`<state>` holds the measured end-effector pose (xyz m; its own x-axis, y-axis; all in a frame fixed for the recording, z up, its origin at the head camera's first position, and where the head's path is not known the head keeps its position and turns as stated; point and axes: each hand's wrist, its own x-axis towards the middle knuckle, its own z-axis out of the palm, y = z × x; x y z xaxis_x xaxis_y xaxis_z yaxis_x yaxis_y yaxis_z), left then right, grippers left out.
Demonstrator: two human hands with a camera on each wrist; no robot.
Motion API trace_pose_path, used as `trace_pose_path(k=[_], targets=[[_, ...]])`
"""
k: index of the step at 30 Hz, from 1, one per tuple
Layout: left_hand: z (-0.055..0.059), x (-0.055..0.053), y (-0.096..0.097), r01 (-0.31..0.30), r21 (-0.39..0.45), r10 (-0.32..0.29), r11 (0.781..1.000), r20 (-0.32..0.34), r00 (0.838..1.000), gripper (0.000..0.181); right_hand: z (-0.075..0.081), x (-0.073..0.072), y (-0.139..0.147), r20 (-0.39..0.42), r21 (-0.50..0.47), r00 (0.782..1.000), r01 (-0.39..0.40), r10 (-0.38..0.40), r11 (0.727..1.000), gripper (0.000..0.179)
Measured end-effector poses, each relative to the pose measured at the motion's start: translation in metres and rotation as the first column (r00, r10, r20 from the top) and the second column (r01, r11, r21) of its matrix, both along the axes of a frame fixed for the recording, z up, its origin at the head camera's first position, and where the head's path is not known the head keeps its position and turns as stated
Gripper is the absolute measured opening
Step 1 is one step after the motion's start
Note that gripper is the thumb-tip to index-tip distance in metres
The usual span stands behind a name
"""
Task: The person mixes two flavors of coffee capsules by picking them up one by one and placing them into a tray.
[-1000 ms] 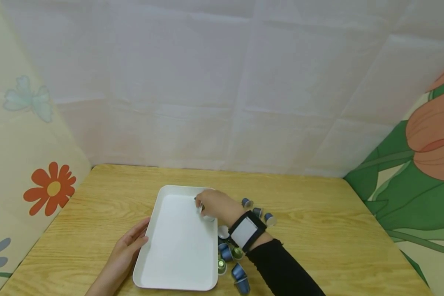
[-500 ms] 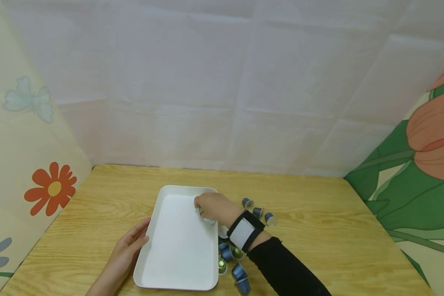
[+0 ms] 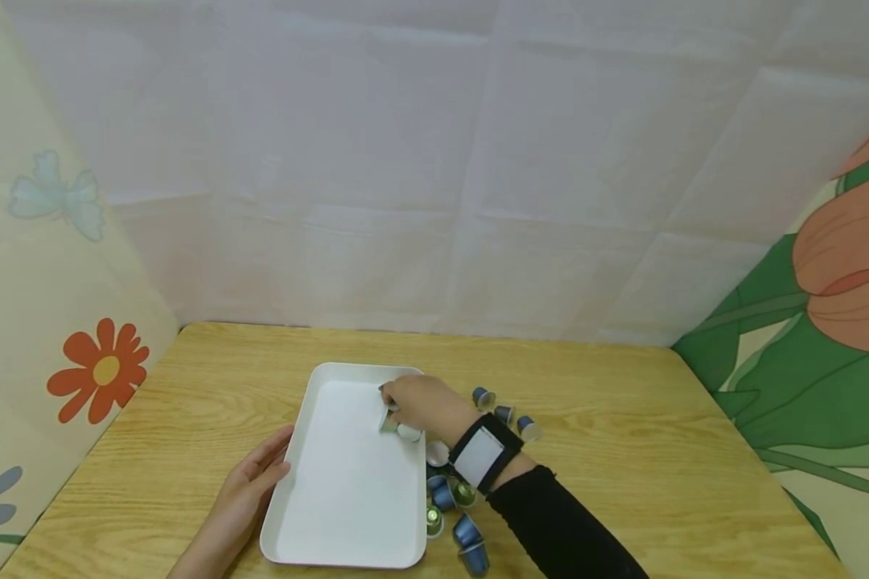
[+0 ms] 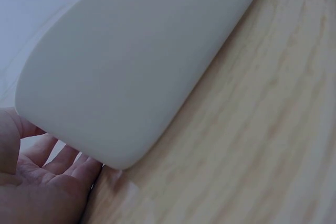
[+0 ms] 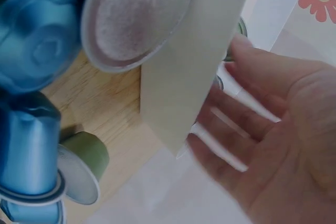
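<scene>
A white rectangular tray (image 3: 348,555) lies on the table, long side running away from me. My left hand (image 3: 242,486) holds its left edge, thumb at the rim and fingers along the outer side; the left wrist view shows the fingers (image 4: 63,158) beside the wall. Reaching over the far right corner, my right hand (image 3: 427,402) pinches a small coffee capsule, mostly hidden by the fingers. Just below those fingertips in the tray are a green capsule (image 3: 387,421) and a white capsule lid (image 3: 409,433). In the right wrist view the fingers (image 5: 231,119) go behind the tray wall.
Against the tray's right side lie several loose capsules, among them a blue one (image 3: 474,557) and a green one (image 3: 434,521). Three dark blue capsules, one of them (image 3: 528,428) nearest, lie right of my right wrist. A white sheet (image 3: 333,201) hangs behind the wooden table (image 3: 623,450).
My right hand shifts only slightly over the far right corner, uncovering more of the green capsule and white lid beneath its fingers. The left hand and the tray stay put.
</scene>
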<state>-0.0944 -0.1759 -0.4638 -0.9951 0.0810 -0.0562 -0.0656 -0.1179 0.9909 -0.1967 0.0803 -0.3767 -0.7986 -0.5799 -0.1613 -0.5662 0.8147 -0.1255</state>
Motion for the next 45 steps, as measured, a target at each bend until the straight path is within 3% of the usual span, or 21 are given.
trace_pose_path(k=[6, 19, 35, 45], targets=[[-0.001, 0.001, 0.001, -0.006, 0.006, 0.006, 1.000, 0.000, 1.000, 0.056, 0.004, 0.007, 0.003, -0.065, -0.063, 0.996, -0.064, 0.060, 0.996, 0.023], [0.001, 0.001, 0.001, -0.001, 0.008, 0.001, 1.000, -0.003, 1.000, 0.057, 0.008, 0.032, 0.018, -0.073, -0.145, 0.996, 0.030, -0.041, 0.989, 0.028], [0.002, 0.000, 0.004, -0.002, 0.025, 0.003, 1.000, -0.029, 1.000, 0.055, 0.004, 0.074, 0.055, -0.181, -0.184, 0.983, -0.017, -0.017, 0.983, 0.027], [0.003, 0.000, 0.003, -0.005, 0.016, 0.005, 1.000, -0.021, 1.000, 0.056, -0.004, 0.088, 0.073, -0.262, -0.269, 0.965, -0.059, -0.014, 0.961, 0.021]])
